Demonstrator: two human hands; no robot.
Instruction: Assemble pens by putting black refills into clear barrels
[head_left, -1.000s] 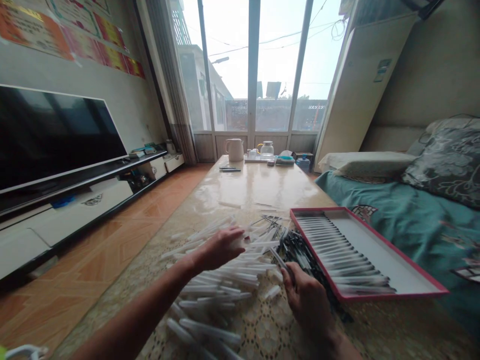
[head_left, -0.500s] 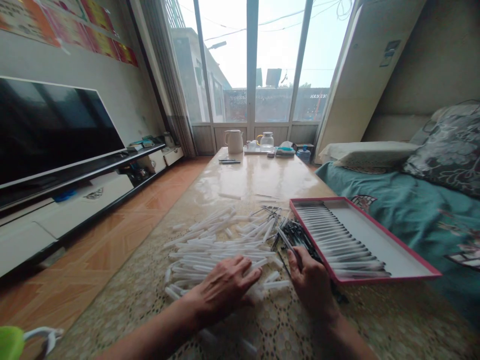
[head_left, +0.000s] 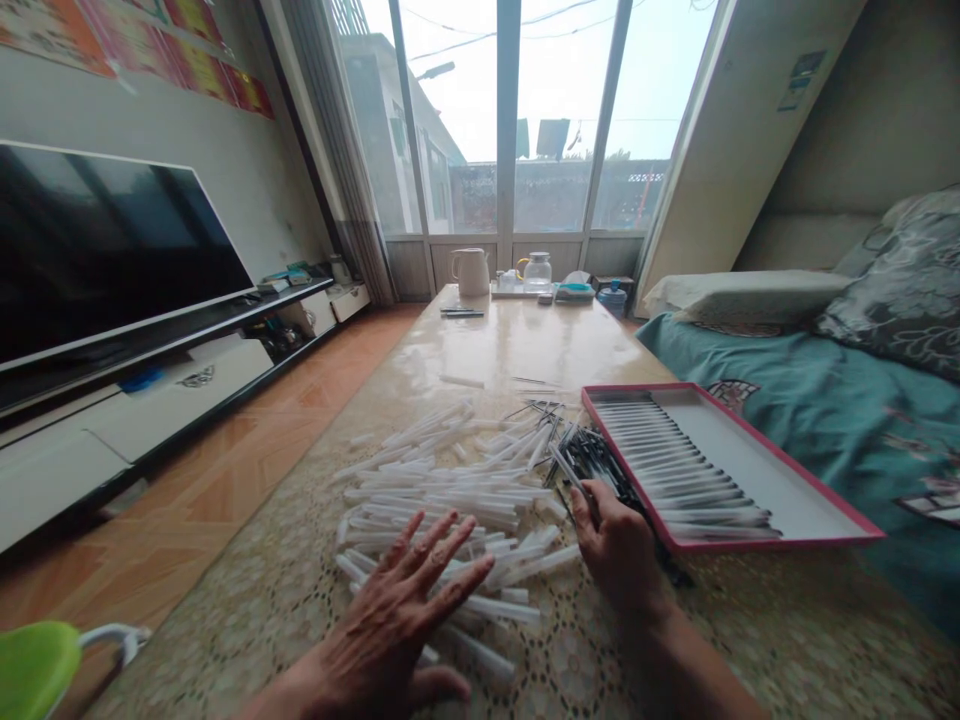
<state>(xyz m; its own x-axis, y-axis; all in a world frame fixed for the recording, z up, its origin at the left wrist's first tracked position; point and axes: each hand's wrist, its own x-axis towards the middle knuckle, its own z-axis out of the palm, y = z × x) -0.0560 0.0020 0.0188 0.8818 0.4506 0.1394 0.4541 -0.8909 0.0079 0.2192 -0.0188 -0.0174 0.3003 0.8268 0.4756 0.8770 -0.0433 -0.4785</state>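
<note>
Lying in a loose heap at the centre and lower centre of the head view, slender, translucent white plastic-looking tubes are partly covered by the left hand. Its fingers are spread wide and held apart, with nothing gripped between them; tubes are seen just beyond the fingertips, in the gaps between the fingers and beside the thumb. Whether the tubes are touched by the palm cannot be told. Right of centre, a slim, straight, grey pen-like stick is gripped by the closed fingers of the right hand, its free end pointed toward the upper left over the edge of a dense pile of thin, glossy black sticks.

The white tubes are straight, smooth and frosted; most are laid roughly crosswise in the frame, while those nearest the bottom are tilted at mixed angles. Above the black pile, a few thin dark rods are scattered. At the right of the frame, a shallow white box with a pink rim is partly filled by a neat row of dark-tipped, pale translucent sticks. All are supported by a glossy, beige, flower-patterned tabletop.
</note>
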